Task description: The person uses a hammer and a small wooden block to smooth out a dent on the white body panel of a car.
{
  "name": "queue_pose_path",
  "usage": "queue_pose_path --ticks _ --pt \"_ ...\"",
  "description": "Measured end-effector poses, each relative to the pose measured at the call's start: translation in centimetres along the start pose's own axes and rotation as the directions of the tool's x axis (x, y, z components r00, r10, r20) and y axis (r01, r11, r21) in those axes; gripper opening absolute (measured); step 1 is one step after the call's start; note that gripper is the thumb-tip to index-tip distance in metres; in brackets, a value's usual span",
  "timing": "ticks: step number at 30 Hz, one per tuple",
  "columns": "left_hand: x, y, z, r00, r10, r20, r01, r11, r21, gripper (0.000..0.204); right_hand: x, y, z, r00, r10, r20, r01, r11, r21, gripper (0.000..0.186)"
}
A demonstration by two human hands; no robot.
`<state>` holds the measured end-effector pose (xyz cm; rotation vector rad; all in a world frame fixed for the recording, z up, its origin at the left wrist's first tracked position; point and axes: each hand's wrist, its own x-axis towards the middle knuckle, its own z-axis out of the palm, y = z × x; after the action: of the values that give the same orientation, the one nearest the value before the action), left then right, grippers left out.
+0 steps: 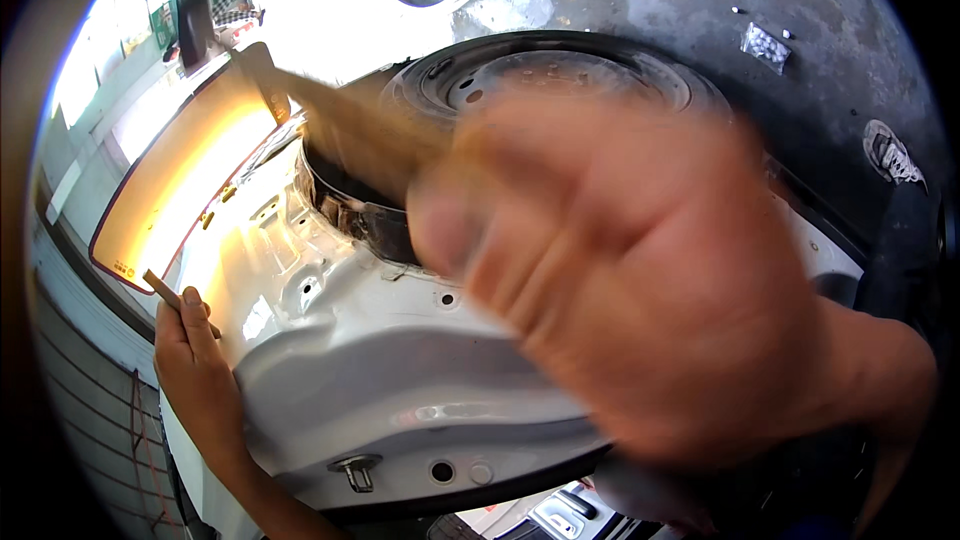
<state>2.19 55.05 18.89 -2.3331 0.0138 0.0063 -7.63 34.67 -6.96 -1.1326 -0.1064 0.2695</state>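
I see right hand (650,280) close to camera, blurred, fingers clamped on wooden stick (340,130) reaching into spare wheel (560,80) well. Left hand (195,360) pinches thin stick (160,288) at white car body panel (400,370) edge. Stick likely light, stiff; best held near end.

We saw a brown wooden stick (340,130), blurred, slanting from upper left toward the frame's centre, its lower end inside the closed right hand. It crossed over a black spare wheel (560,75) lying flat in the white car-body well (400,360). At lower left, a second thin stick (165,292) touched the left hand's fingertips.
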Motion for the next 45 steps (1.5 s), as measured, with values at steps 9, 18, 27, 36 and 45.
queue_pose_path --ticks 9,18,27,36,45 --pt "-1.1 -0.1 -0.4 0.999 -0.035 -0.014 0.035 0.999 0.002 0.041 0.3 -0.1 0.3 0.971 0.027 0.239 0.022 0.979 -0.201 0.023" --pt "0.0 1.3 -0.9 0.999 -0.04 -0.003 0.04 0.999 0.016 0.042 -0.3 1.5 -0.1 0.957 0.054 0.284 0.019 0.968 -0.248 0.026" --pt "-0.6 -0.6 -0.7 0.998 -0.035 -0.061 0.029 0.994 -0.108 0.043 -0.4 0.3 -0.3 0.993 0.087 -0.081 -0.075 0.988 0.136 0.026" --pt "-0.5 0.3 -0.4 0.992 -0.032 -0.12 0.009 0.982 -0.187 0.043 -2.0 0.1 1.5 0.981 0.177 -0.084 -0.134 0.919 0.371 0.02" --pt "-0.1 -1.3 -1.1 1.0 -0.022 -0.02 0.02 0.992 -0.124 0.044 -1.2 0.3 1.6 0.981 -0.047 0.189 0.083 0.979 -0.189 0.027"
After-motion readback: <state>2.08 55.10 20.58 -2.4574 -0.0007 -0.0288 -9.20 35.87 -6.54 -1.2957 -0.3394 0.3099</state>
